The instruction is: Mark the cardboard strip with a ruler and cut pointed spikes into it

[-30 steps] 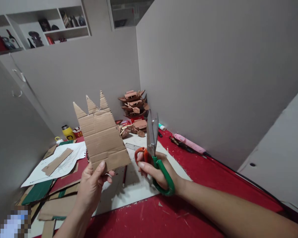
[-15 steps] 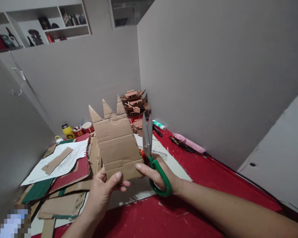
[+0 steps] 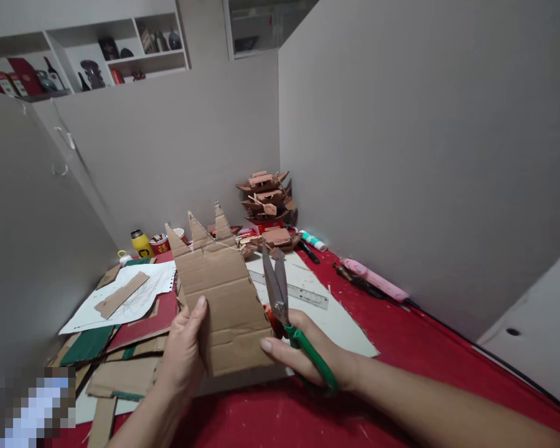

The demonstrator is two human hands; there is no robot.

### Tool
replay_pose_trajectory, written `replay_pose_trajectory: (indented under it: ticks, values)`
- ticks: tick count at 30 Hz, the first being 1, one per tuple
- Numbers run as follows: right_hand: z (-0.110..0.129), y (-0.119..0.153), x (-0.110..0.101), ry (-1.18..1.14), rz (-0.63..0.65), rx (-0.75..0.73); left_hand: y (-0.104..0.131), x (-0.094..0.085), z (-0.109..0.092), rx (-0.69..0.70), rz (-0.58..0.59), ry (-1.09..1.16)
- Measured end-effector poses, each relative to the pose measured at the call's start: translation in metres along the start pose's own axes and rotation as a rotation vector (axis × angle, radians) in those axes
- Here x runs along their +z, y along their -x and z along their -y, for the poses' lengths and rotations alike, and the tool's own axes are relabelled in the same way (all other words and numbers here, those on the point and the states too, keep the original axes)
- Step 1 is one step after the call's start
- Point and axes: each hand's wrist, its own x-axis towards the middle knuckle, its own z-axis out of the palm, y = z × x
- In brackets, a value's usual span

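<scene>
A brown cardboard piece (image 3: 224, 292) with three pointed spikes along its top edge is held up between my hands. My left hand (image 3: 186, 333) grips its left edge, thumb lying on the front face. At the lower right corner, my right hand (image 3: 308, 351) pinches the cardboard with the thumb. That same hand also has green-handled scissors (image 3: 280, 298) in it, blades pointing up and slightly parted. The fingers behind the cardboard are hidden. A bit of something orange shows beside the scissors, too covered to name.
Cardboard sheets (image 3: 121, 373) and a scribbled paper (image 3: 135, 305) lie to the left. Small model boats (image 3: 264, 196) are stacked in the far corner. A ruler (image 3: 308, 295) rests on the white board (image 3: 350, 336). A pink tool with a cord (image 3: 376, 280) lies along the right wall.
My left hand has moved from the cardboard's bottom edge up to its left edge. The cardboard sits a little lower in view, and the camera view has shifted left.
</scene>
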Motion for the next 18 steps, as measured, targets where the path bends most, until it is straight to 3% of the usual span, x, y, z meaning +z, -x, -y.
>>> replay_pose_trajectory:
  ticks: [4, 8, 11, 14, 18]
  values:
    - [-0.001, -0.001, -0.001, 0.015, 0.021, 0.019, 0.005, 0.0, -0.002, 0.049, -0.045, -0.031]
    - [-0.009, -0.003, -0.001, -0.003, -0.069, 0.015, 0.007, -0.004, -0.004, 0.196, -0.119, -0.09]
    - [-0.011, -0.01, -0.008, -0.024, -0.157, 0.097, 0.005, -0.006, -0.005, 0.224, -0.122, -0.122]
    - [-0.01, -0.022, -0.026, 0.253, -0.293, 0.198, 0.004, -0.007, -0.005, 0.225, -0.107, -0.152]
    - [-0.013, -0.037, -0.057, 0.841, -0.308, 0.373, 0.004, -0.009, -0.002, 0.248, -0.096, -0.199]
